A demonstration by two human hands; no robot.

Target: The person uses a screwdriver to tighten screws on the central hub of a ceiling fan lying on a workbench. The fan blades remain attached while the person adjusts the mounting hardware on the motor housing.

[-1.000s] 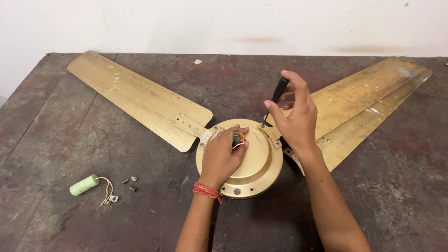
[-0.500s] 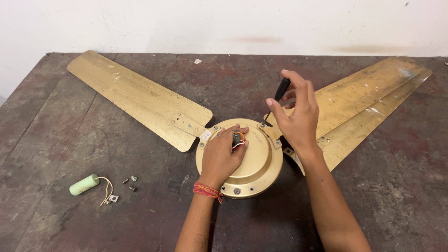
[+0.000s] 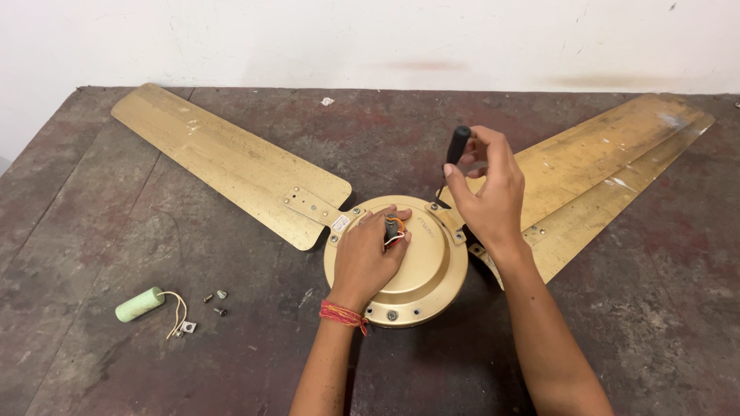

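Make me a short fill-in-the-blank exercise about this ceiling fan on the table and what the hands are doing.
1. The right hand holds a screwdriver with a ____ handle.
2. The left hand rests on the fan's round ____ motor housing.
3. Loose screws lie on the table beside a small cylinder coloured ____.
4. The fan shows ____ blades in view.

Missing words: black; gold; green; two
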